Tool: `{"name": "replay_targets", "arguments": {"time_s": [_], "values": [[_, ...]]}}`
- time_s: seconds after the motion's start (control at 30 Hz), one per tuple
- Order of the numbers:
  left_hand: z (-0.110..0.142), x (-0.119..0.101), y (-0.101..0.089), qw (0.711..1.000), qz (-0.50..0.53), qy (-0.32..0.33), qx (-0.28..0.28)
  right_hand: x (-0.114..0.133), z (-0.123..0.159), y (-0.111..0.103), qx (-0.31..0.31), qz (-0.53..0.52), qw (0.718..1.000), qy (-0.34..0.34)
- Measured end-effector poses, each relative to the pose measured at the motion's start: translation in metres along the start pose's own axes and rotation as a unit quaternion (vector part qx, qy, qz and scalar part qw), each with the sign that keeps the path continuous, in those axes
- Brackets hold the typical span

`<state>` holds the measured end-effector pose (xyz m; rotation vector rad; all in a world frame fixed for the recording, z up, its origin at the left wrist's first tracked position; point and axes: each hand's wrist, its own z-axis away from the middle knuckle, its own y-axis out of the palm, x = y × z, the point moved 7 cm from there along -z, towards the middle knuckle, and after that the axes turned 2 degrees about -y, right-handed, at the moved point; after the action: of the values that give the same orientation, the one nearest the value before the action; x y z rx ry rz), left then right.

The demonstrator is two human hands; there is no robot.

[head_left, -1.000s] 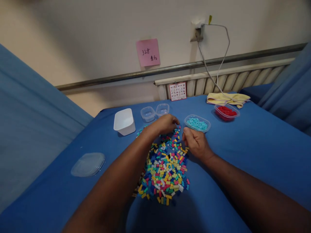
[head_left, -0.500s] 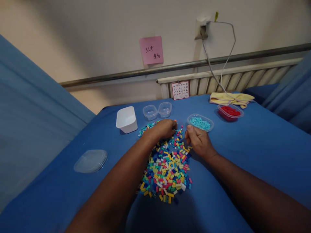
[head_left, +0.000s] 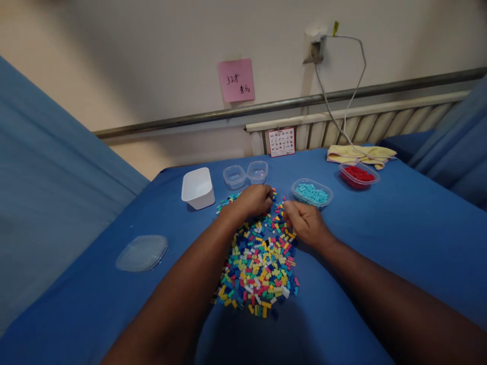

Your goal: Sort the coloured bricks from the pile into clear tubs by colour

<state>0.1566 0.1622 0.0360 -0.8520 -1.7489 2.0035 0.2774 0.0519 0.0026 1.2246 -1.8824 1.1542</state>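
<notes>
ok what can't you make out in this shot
All in the head view:
- Whether the left hand holds a brick: its own back and curled fingers hide that.
- What, if anything, is inside the right hand: closed fingers cover it.
- Part of the brick pile: hidden under the left hand and forearm.
- The print on the small card: too small.
- Both elbows: cut off by the picture's edges.

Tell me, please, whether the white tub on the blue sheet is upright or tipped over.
Upright: the white tub stands on its base on the blue sheet, its open rim facing up.
</notes>
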Motion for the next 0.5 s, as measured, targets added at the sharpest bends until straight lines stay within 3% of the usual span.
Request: {"name": "replay_targets", "arguments": {"time_s": [0.17,0.4,0.5], "values": [[-0.014,-0.01,-0.007,0.988,0.152,0.028,-0.02,0.011,0.001,0.014,0.058,0.068,0.994,-0.062],[-0.045,-0.056,-0.01,0.96,0.259,0.091,-0.051,0.009,0.0,0.014,0.055,0.07,0.993,-0.073],[-0.05,-0.058,-0.015,0.95,0.293,0.091,-0.064,0.005,0.001,0.012,0.054,0.041,0.996,-0.052]]}}
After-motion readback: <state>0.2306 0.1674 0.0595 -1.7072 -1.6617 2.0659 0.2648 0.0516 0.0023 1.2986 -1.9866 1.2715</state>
